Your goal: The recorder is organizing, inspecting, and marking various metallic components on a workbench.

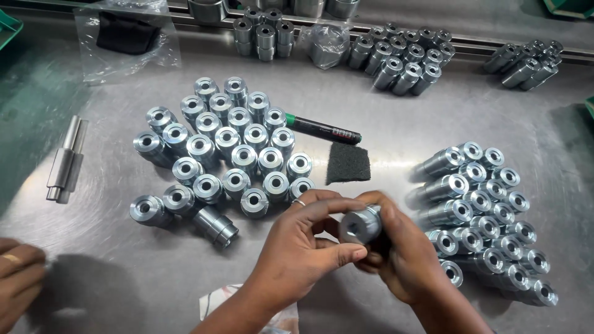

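Head view: upper left, we saw a clear plastic bag (127, 37) holding something dark; our left hand (303, 247) and right hand (396, 253) pinched a steel bushing (359, 224).

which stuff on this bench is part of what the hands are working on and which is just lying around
In hand or part of the work:
- metal bushing, held by left hand and right hand
- left cluster of bushings
- right cluster of bushings

Lying about:
- marker pen
- dark abrasive pad
- stepped metal shaft
- plastic bag with dark item
- another person's hand
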